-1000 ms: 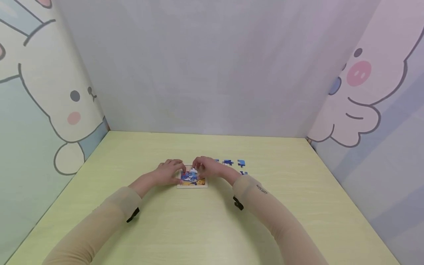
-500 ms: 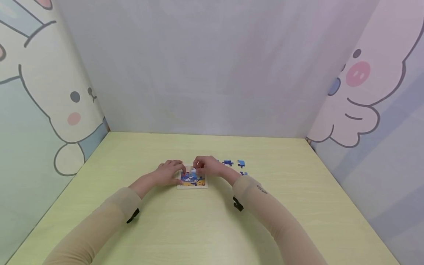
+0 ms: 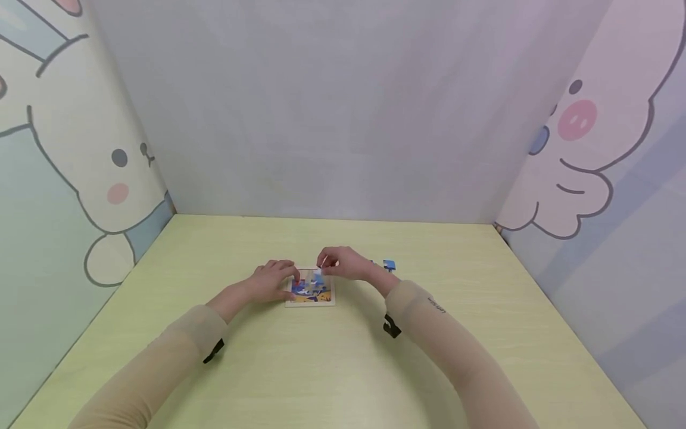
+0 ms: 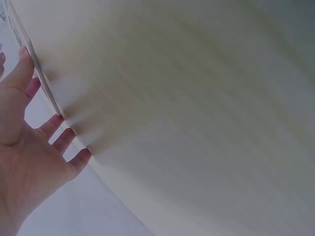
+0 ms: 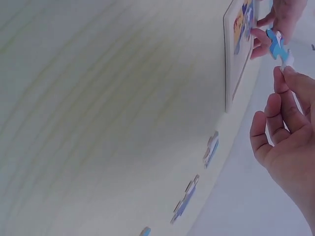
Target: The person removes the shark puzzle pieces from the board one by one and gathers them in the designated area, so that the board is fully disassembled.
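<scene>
A small puzzle board (image 3: pixel 316 304) with a pale frame lies mid-table, its picture of blue, white and yellow partly filled. My left hand (image 3: pixel 268 281) rests over its left side. In the left wrist view, the thumb touches the board's edge and several fingertips rest beside it on the table. My right hand (image 3: pixel 349 263) is raised over the board's upper right corner. Between thumb and index finger it pinches a light-blue and white jigsaw piece (image 5: pixel 277 46), held up off the board; the other fingers curl loosely. The left hand covers part of the picture.
Loose blue jigsaw pieces (image 3: pixel 389 264) lie on the table right of the board, partly hidden behind my right hand. More of them, including a white-edged piece (image 5: pixel 210 150), show in the right wrist view. Cartoon-printed curtains (image 3: pixel 343 113) enclose the pale yellow table (image 3: pixel 321 369).
My right hand has risen from the board and shifted slightly right, with the jigsaw piece still in its pinch. The left hand has stayed in place on the board.
</scene>
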`<state>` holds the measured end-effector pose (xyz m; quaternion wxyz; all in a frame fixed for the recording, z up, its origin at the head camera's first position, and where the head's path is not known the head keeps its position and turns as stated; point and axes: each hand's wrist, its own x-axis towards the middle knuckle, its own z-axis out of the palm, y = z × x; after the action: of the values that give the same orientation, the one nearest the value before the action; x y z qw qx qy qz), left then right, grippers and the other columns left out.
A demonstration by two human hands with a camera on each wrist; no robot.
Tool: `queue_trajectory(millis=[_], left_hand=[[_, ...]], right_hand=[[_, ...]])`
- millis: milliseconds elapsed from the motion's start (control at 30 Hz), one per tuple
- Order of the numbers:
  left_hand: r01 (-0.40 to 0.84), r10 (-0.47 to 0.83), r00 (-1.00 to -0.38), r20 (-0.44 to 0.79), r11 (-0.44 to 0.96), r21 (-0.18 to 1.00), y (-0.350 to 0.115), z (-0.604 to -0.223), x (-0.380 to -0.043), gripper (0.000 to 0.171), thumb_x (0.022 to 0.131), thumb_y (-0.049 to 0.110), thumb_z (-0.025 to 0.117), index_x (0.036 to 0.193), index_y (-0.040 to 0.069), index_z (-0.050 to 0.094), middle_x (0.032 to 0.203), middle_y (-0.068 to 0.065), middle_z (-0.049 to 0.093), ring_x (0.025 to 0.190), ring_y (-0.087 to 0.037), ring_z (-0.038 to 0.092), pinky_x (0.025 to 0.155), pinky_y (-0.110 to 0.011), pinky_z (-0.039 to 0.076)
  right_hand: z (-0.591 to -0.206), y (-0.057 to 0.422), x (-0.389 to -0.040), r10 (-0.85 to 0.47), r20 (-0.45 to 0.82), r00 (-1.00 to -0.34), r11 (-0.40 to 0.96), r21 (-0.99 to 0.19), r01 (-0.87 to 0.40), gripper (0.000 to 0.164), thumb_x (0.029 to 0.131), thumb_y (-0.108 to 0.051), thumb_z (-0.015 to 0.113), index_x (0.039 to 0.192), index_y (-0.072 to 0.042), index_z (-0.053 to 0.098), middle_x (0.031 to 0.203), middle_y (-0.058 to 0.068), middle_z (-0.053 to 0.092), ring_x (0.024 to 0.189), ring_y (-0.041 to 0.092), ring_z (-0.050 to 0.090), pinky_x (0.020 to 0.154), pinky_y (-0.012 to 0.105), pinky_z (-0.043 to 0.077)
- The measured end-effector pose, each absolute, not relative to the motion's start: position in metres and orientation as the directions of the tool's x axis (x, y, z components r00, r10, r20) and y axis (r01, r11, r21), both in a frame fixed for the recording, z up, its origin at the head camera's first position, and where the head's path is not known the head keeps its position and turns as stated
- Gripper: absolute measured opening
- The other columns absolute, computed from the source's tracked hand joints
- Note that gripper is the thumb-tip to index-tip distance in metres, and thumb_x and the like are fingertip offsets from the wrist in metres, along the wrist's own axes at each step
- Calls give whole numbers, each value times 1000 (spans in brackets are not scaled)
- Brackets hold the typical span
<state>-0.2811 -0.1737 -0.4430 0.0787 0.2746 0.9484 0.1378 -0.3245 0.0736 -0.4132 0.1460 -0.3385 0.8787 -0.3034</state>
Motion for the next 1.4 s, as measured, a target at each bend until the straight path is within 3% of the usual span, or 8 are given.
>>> queue_trajectory(millis=[567,1067,1400], left_hand=[[507,552,-831,-65,801,318,-177,-441,-275,32,86,39,67,113,26,54,147,-19,34,130,-46,32,98,-69,28],[505,551,-832,-68,801,321,-178,-440,-278,33,86,42,65,113,27,55,148,-18,33,131,-46,30,99,-69,26],[504,553,-830,-77,801,323,-175,-441,-278,34,87,43,65,114,27,54,147,-17,35,131,-44,31,99,-67,26]], right_hand=[[-391,112,-320,-679,-55,-732,592,-632,-501,12,90,-14,64,101,-14,61,88,-3,67,83,12,59,75,26,49],[-392,164,-326,-664,-63,-745,614,-614,-495,12,90,-16,65,102,-14,65,86,-4,66,81,11,61,74,28,49],[-408,191,-328,-615,-148,-775,675,-608,-419,12,89,-16,65,101,-13,65,86,-4,67,79,11,61,74,29,49]])
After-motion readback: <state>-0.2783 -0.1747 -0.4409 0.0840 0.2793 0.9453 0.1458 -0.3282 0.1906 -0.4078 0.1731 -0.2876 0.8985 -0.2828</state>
